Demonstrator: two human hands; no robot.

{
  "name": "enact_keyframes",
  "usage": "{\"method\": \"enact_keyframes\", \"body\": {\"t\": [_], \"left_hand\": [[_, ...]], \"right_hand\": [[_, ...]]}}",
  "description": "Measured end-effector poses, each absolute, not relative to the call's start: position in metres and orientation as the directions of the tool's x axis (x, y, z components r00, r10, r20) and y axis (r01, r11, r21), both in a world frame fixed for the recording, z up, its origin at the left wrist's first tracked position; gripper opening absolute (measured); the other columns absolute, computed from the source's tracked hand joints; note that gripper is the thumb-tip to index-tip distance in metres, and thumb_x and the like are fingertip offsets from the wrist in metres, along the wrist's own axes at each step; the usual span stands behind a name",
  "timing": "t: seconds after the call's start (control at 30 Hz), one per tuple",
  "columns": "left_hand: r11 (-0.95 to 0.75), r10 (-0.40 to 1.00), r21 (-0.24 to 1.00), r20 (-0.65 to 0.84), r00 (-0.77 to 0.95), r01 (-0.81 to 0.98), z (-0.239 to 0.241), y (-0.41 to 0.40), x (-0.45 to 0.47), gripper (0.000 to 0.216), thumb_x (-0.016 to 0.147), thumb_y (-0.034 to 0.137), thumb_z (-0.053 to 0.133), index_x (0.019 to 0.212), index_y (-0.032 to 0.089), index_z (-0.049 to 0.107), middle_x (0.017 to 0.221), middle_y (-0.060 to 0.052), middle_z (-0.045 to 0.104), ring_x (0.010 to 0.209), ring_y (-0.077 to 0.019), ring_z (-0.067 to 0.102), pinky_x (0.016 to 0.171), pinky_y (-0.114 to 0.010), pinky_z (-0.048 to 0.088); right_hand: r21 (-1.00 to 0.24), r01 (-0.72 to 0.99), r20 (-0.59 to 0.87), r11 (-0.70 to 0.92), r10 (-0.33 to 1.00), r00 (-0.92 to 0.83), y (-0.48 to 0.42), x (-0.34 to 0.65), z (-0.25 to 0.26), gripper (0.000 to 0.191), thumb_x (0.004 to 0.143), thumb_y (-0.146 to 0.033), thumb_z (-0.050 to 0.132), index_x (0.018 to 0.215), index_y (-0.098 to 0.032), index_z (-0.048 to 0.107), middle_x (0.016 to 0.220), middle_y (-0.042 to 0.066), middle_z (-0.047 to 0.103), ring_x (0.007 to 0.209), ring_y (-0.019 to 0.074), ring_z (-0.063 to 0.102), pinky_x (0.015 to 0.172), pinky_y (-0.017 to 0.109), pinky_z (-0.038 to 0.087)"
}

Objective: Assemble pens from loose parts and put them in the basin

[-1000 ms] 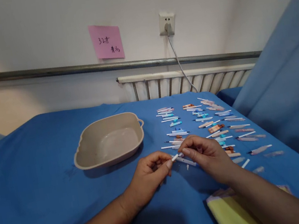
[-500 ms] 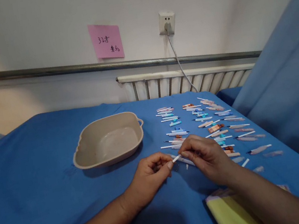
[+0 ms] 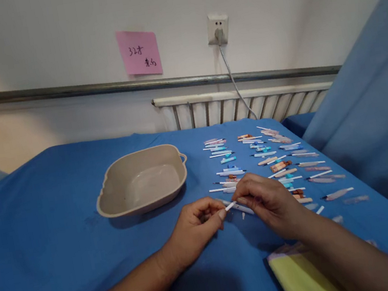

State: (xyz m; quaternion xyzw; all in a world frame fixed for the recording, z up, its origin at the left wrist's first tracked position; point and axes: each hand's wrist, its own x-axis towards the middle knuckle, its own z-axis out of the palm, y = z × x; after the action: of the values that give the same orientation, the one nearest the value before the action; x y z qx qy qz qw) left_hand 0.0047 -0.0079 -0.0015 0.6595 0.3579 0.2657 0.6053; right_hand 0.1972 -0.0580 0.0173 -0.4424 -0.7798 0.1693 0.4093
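Observation:
Between my two hands spans a short, thin white stick (image 3: 230, 206), pinched at both ends. The thumb and forefinger of my left hand (image 3: 199, 221) close on its left end. My right hand (image 3: 268, 202) grips the other end with bent fingers, which hide that tip. Just behind the stick, a pale pen-like tube (image 3: 243, 207) lies on the blue cloth (image 3: 152, 252), partly covered by the right hand. A tiny white piece (image 3: 243, 216) rests below that tube. Rows of small slim parts, such as a brown patterned tube (image 3: 280, 166), spread beyond and beside my right hand.
A beige plastic basin (image 3: 144, 206) stands behind and left of my hands. Under the right forearm is a yellow-green folded item (image 3: 301, 279). At the back are a radiator (image 3: 210, 108), a rail (image 3: 95, 88) and a plugged-in cable (image 3: 232, 77). A blue curtain (image 3: 369, 81) hangs at right.
Both hands keep their pinch on the white stick with hardly any movement. The whole view has shifted very slightly.

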Motion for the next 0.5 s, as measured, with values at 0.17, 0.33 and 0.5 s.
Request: {"method": "enact_keyframes", "body": {"t": [0.17,0.33,0.5], "left_hand": [[-0.051,0.802,0.986,-0.053,0.594,0.156,-0.0005,-0.0075,0.0051,0.018,0.076,0.032,0.062,0.074,0.015,0.063,0.054,0.004,0.054,0.047,-0.0069,0.042,0.045,-0.019,0.031],[-0.090,0.818,0.982,-0.020,0.574,0.163,0.0012,-0.0073,0.0060,0.018,0.076,0.032,0.061,0.074,0.014,0.064,0.054,0.003,0.053,0.049,-0.0076,0.043,0.046,-0.020,0.032],[-0.087,0.815,0.984,-0.018,0.579,0.154,0.0006,-0.0076,0.0065,0.017,0.076,0.031,0.062,0.074,0.014,0.064,0.055,0.003,0.054,0.051,-0.0079,0.044,0.048,-0.020,0.033]], "right_hand": [[-0.600,0.605,0.446,0.523,0.847,-0.290,-0.0581,0.1976,0.0132,0.013,0.089,-0.011,0.048,0.085,-0.020,0.056,0.080,0.003,0.060,0.077,0.0149,0.056,0.071,0.028,0.042],[-0.638,0.592,0.448,0.493,0.863,-0.235,-0.0585,0.1963,0.0096,0.012,0.090,-0.014,0.049,0.081,-0.020,0.055,0.077,0.002,0.059,0.073,0.0138,0.055,0.068,0.026,0.041],[-0.643,0.577,0.492,0.503,0.849,-0.191,-0.0586,0.1954,0.0089,0.012,0.090,-0.014,0.048,0.082,-0.020,0.055,0.075,0.001,0.058,0.070,0.0131,0.054,0.068,0.025,0.040]]}}
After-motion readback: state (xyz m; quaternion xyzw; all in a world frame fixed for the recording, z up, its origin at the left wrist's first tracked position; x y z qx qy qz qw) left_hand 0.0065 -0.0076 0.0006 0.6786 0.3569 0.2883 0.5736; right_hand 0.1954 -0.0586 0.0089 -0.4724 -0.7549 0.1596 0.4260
